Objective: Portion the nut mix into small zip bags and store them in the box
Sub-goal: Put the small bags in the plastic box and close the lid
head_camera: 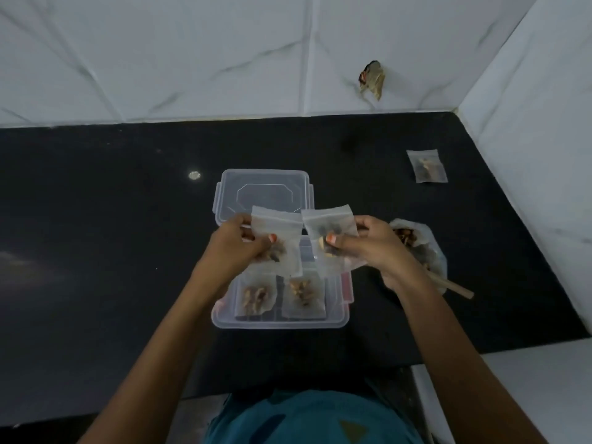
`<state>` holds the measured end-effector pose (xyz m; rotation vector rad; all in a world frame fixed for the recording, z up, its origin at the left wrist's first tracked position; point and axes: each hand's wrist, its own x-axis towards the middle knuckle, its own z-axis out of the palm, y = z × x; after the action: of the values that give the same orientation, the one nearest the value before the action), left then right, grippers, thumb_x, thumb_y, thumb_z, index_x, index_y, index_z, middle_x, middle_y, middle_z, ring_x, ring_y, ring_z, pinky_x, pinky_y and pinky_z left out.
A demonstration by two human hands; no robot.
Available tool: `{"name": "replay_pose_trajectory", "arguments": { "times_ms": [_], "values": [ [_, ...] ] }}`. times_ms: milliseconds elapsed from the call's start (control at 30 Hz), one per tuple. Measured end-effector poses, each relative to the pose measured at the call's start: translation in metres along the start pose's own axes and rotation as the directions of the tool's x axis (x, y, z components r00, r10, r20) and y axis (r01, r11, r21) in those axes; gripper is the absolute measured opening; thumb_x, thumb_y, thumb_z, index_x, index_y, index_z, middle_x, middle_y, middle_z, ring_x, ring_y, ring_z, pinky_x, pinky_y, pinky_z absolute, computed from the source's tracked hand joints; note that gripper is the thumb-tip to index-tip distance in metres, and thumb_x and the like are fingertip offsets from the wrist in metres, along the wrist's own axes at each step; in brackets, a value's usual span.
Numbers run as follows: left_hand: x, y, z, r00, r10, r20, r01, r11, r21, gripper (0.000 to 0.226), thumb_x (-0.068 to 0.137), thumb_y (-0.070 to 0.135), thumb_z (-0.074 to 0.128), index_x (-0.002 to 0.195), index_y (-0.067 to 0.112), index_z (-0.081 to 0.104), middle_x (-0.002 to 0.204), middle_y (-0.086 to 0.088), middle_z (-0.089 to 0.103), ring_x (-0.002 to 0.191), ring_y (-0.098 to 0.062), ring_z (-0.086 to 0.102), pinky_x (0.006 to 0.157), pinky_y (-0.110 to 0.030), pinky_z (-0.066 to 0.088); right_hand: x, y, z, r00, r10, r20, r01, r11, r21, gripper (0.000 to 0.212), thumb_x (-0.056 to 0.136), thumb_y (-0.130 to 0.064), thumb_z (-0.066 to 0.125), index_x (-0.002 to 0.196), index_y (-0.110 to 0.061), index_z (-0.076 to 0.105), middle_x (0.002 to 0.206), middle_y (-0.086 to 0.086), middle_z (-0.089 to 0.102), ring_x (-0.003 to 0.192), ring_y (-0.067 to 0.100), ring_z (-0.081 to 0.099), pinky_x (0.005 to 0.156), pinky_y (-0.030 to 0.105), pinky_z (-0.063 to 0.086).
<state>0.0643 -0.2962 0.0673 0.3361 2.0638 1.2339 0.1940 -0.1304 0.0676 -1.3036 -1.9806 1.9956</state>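
A clear plastic box (278,322) stands on the black counter in front of me, with two filled zip bags (303,294) lying side by side in it. Its clear lid (264,190) lies flat just behind it. My left hand (235,243) pinches a small zip bag of nuts (278,241) above the box. My right hand (373,246) pinches a second filled zip bag (330,225) beside the first. The large open bag of nut mix (416,243) sits to the right, partly hidden by my right hand.
Another filled zip bag (426,166) lies at the back right of the counter (112,219). A wooden stick-like handle (455,287) pokes out near the nut mix bag. White marble walls close off the back and right sides.
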Motion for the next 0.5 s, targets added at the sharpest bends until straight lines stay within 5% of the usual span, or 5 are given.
{"name": "replay_pose_trajectory", "arguments": {
  "times_ms": [100,233,333,500],
  "values": [
    [-0.008,-0.021,-0.006,1.000,-0.030,-0.003,0.030,0.998,0.052,0.028,0.085,0.013,0.063,0.110,0.014,0.050,0.099,-0.006,0.062,0.082,-0.018,0.065,0.072,-0.028,0.054,-0.013,0.013,0.023,0.999,0.013,0.031,-0.012,1.000,-0.029,0.033,0.074,-0.006,0.075,0.104,-0.009,0.061,0.088,-0.001,0.067,0.075,0.006,0.065,0.060,0.014,0.053],
    [-0.012,-0.038,-0.003,1.000,-0.027,0.015,0.023,0.978,0.208,0.040,0.090,0.009,0.054,0.127,0.012,0.038,0.099,-0.005,0.061,0.084,-0.013,0.059,0.077,-0.026,0.045,-0.018,0.032,0.052,1.000,0.008,-0.030,-0.019,0.932,-0.361,0.027,0.075,-0.014,0.075,0.100,-0.011,0.063,0.087,-0.002,0.064,0.080,0.012,0.062,0.067,0.023,0.050],
    [-0.010,-0.047,0.009,0.998,0.024,-0.050,-0.007,0.953,0.302,0.041,0.092,0.006,0.047,0.130,0.010,0.031,0.106,-0.014,0.060,0.092,-0.021,0.059,0.073,-0.029,0.042,-0.016,0.046,0.072,0.997,-0.028,-0.075,-0.011,0.880,-0.474,0.023,0.081,-0.014,0.069,0.102,-0.009,0.061,0.087,-0.002,0.060,0.078,0.010,0.056,0.053,0.012,0.036],
    [-0.001,-0.065,0.033,0.986,0.108,-0.130,-0.021,0.842,0.540,0.044,0.093,0.001,0.039,0.134,0.001,0.023,0.112,-0.022,0.055,0.090,-0.033,0.060,0.072,-0.036,0.047,-0.009,0.059,0.087,0.981,-0.088,-0.175,-0.033,0.807,-0.589,0.007,0.088,-0.009,0.057,0.091,-0.002,0.058,0.088,0.011,0.061,0.082,0.021,0.060,0.059,0.018,0.042]
  ]
}}
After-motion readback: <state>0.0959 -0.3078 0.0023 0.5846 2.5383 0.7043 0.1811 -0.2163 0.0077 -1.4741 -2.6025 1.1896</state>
